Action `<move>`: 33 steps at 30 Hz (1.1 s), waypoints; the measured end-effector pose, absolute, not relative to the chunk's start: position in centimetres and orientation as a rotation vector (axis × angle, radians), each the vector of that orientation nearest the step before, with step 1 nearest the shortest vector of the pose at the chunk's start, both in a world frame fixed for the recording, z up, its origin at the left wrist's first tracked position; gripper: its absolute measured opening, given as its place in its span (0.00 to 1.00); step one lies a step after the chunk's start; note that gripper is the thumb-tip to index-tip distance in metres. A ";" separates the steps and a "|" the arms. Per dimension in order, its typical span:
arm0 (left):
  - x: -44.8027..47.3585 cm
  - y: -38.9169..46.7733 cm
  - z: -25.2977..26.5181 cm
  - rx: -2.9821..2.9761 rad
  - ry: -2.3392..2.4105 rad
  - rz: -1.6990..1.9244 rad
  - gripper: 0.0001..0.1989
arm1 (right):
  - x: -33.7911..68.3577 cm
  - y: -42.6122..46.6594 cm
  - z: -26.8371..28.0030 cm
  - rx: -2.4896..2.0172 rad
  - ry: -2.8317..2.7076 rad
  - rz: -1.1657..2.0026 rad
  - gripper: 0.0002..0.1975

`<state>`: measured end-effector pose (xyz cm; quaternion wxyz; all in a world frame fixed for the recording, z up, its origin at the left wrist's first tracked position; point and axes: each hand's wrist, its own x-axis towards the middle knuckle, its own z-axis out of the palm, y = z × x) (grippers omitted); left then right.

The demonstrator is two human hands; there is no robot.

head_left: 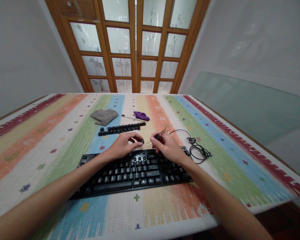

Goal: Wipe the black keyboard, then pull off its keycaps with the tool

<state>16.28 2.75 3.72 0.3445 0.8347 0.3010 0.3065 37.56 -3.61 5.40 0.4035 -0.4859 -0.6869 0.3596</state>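
Observation:
A black keyboard [125, 173] lies on the table below both hands, with several keycaps off its upper rows. Between thumb and fingers of my left hand [126, 144] is a small black keycap [142, 141], just above the keyboard's back edge. My right hand [168, 146] is closed on a small tool, apparently a wire keycap puller [157, 136], with a dark body and thin wires pointing toward the keycap. Whether the wires touch the keycap I cannot tell. Loose black keycaps [122, 128] lie in two rows behind my left hand.
Behind the loose keycaps are a grey cloth [104, 116], a purple cloth [141, 116] and a thin rod-like brush [131, 117]. To the right, the keyboard's black cable [199, 151] lies coiled on the striped tablecloth [230, 160]. Wood-framed glass doors [136, 50] stand beyond the table.

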 end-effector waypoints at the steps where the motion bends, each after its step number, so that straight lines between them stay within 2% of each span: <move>1: 16.3 3.3 3.6 2.221 0.790 0.831 0.07 | 37.6 -3.6 5.4 -1.251 -1.730 0.887 0.12; 6: 17.1 7.0 2.7 2.565 0.857 0.950 0.04 | 38.4 -3.4 5.9 -1.282 -1.836 0.876 0.12; 16: 19.9 11.7 1.1 2.778 1.012 0.802 0.03 | 40.1 -3.4 7.2 -1.223 -1.898 0.997 0.04; 30: 20.2 12.2 0.6 2.768 1.027 0.803 0.04 | 39.7 -3.6 7.4 -1.263 -2.047 0.879 0.04; 33: 20.0 12.1 0.8 2.779 1.034 0.795 0.05 | 39.6 -3.7 7.2 -1.288 -2.060 0.763 0.09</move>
